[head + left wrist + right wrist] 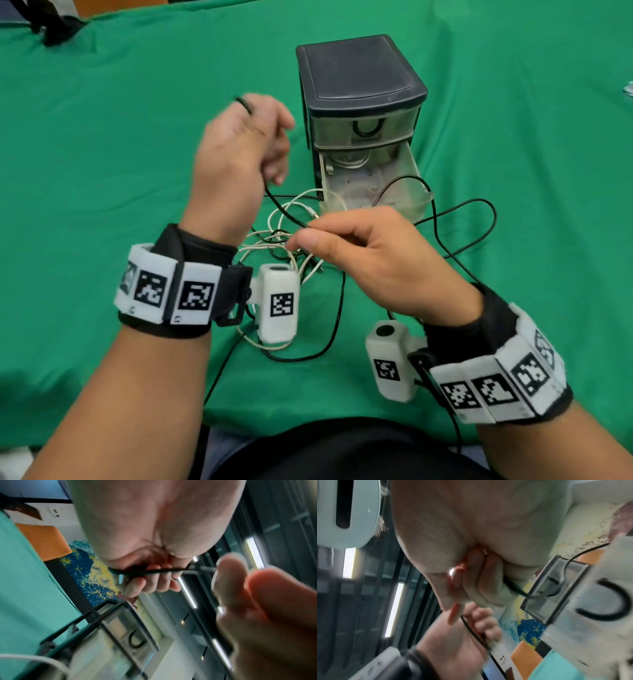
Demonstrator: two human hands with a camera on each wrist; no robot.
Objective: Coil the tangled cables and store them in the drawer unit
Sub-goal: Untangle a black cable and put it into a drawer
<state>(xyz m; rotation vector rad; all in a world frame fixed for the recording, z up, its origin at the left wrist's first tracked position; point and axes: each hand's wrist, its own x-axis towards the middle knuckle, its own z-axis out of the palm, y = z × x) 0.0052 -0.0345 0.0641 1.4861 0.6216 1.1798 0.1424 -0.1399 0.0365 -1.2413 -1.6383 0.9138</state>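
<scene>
Bare green cloth (102, 154) spreads wide across the left and right of the frame. Centre top stands the drawer unit (359, 92), its lower drawer (376, 185) pulled open. Cables (291, 236) lie tangled at centre. The left hand (239, 154), raised, curls its fingers round a black cable (284, 212); the right hand (373, 260) pinches that cable lower.

The place looks like an office or a lab room arranged for recording. A table is covered with a green cloth (137, 137). The wrist views show a dark ceiling with long light strips (187, 591), a wall painted in blue and yellow (89, 566), an orange chair (46, 540) and a white wall socket (55, 513).
</scene>
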